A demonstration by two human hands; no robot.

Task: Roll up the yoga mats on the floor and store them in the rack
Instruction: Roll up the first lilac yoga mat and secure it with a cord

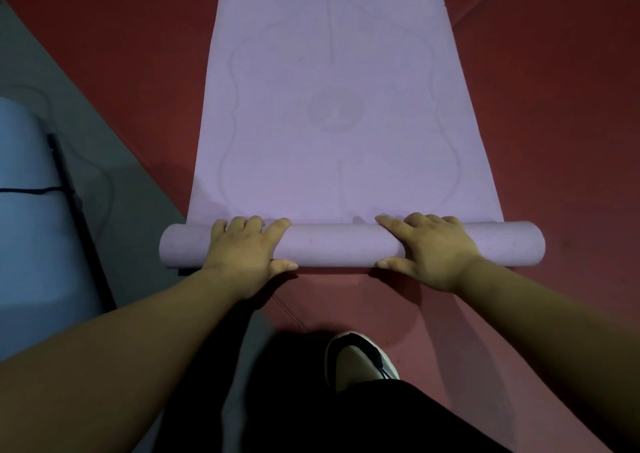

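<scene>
Purple yoga mat (332, 113) lies flat on red floor (536, 123), near end formed into a roll (332, 244). Left hand (247, 250) and right hand (427, 250) press palms down on the roll, fingers curved over top, thumbs behind. Judgement: push both hands evenly, keeping the 2 roll ends flush with mat edges; rack not in view

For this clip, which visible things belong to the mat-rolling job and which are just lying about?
Part of the job:
- purple yoga mat, near end rolled
- left hand on the roll
- right hand on the roll

Just lying about:
- black cable at left
- pale blue object at left
- shoe
</scene>
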